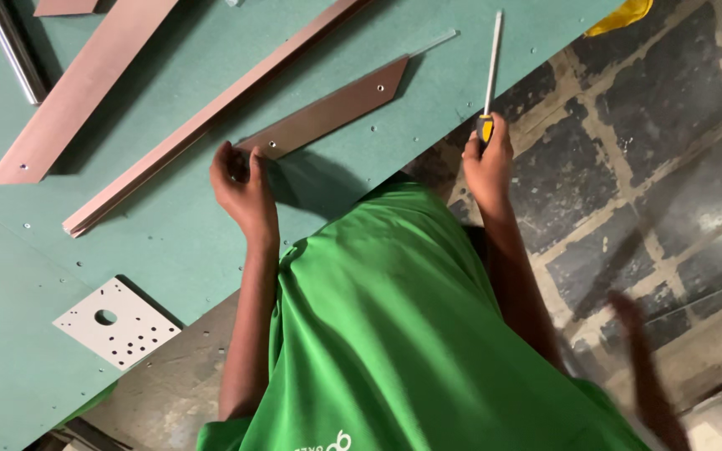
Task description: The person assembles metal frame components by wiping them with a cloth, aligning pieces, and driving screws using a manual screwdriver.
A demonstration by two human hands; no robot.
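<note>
While a short brown metal strip lies on the green surface, the left hand curls its fingers onto the strip's near end. The right hand grips a yellow-handled screwdriver, shaft over the surface edge. Longer brown strips lie just beside; a white drilled plate sits well apart.

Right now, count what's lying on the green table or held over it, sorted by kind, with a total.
Brown metal strips: 4 (pointed one, long one, wide one, corner piece)
White drilled plate: 1
Screwdriver: 1
Steel rod: 1
Total: 7
</note>
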